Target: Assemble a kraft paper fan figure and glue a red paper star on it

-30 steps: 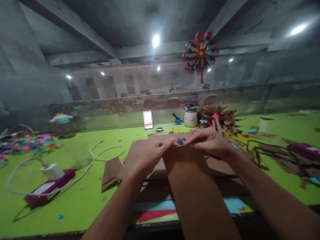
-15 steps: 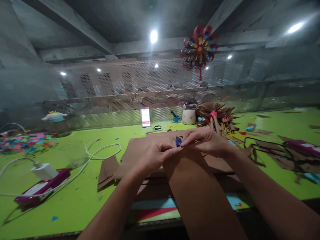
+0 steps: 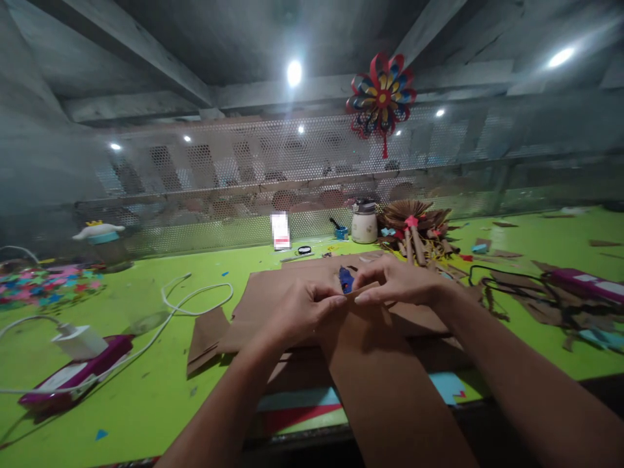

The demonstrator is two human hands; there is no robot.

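A long strip of brown kraft paper [image 3: 390,383] runs from the near edge of the table up to my hands. My left hand [image 3: 309,305] pinches the left part of its far edge between thumb and fingers. Close beside it, my right hand [image 3: 397,283] pinches the same edge, which looks slightly bent up. Just beyond my fingertips lies a small dark blue object [image 3: 346,279], its kind unclear. Under the strip, flat brown paper sheets [image 3: 266,296] are spread on the green table [image 3: 160,409].
Purple power strips [image 3: 78,374] lie left and right, a white cable [image 3: 195,296] looping at left. Colourful paper stars [image 3: 49,286] sit far left. Along the back stand a bottle [image 3: 364,222], a small blue pot [image 3: 341,232] and a brown paper craft [image 3: 414,227].
My right hand has come down from near the blue object onto the strip's far edge, which now bends up. The view has shifted slightly.
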